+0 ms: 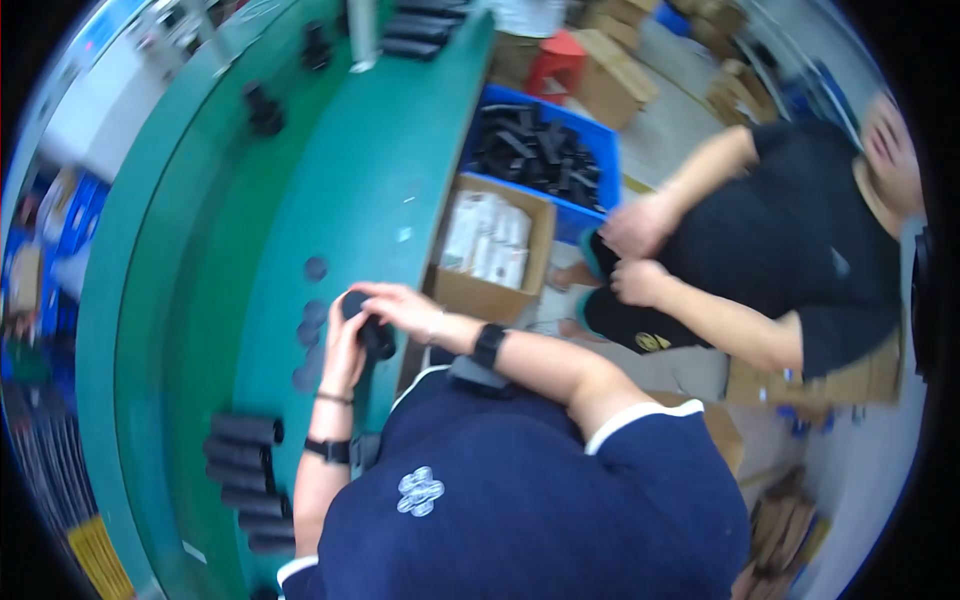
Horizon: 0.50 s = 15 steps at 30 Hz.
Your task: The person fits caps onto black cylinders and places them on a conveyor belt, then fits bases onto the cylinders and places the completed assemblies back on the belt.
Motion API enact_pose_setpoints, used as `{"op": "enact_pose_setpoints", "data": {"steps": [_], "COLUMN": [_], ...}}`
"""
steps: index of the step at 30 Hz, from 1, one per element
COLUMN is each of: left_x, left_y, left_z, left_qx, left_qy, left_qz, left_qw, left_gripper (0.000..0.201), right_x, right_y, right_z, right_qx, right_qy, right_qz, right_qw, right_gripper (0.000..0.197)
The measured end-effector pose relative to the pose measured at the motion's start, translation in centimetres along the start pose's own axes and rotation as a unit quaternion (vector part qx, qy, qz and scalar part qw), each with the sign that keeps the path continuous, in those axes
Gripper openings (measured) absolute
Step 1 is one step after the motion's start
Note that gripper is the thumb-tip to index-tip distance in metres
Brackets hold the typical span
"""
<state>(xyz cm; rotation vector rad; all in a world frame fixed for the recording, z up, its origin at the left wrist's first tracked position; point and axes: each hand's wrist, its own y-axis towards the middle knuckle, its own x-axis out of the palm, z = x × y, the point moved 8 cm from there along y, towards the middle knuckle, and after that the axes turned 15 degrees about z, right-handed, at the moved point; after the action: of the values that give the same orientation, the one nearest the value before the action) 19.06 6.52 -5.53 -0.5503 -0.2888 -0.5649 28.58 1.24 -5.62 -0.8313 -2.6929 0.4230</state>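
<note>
My left hand (345, 348) is wrapped round a short black cylinder (379, 340), which it holds tilted just above the table's near edge. At the upper end of the cylinder is a round black disc (354, 304). The fingers of my right hand (402, 307) are bent onto this disc and grip its edge. Whether the disc is fixed to the cylinder, I cannot tell. Beside my left hand several flat dark discs (315, 268) lie on the green table (345, 180), some of them overlapping.
Several black tubes (248, 430) lie in a row at the lower left, and more black tubes (415, 35) at the far end. Black parts (263, 108) stand along the far left. Right of the table are a cardboard box (487, 300), a blue crate (610, 150) and a seated person (780, 240).
</note>
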Motion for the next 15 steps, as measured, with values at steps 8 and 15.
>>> {"op": "enact_pose_setpoints", "data": {"steps": [8, 15], "left_x": [2.8, 1.3], "left_y": [-1.6, -3.1], "left_z": [0.8, 1.6], "left_qx": [0.047, 0.09], "left_qy": [-0.014, 0.149], "left_qz": [-0.021, -0.047], "left_qw": [0.999, 0.984], "left_gripper": [0.044, 0.057], "right_x": [-1.3, 0.5], "right_y": [-2.1, -1.3], "right_z": [-3.4, 1.3], "right_qx": [-0.168, 0.021], "right_qy": [-0.052, 0.091], "right_qz": [0.036, -0.024], "right_qw": [0.984, 0.995], "right_gripper": [0.039, 0.039]}}
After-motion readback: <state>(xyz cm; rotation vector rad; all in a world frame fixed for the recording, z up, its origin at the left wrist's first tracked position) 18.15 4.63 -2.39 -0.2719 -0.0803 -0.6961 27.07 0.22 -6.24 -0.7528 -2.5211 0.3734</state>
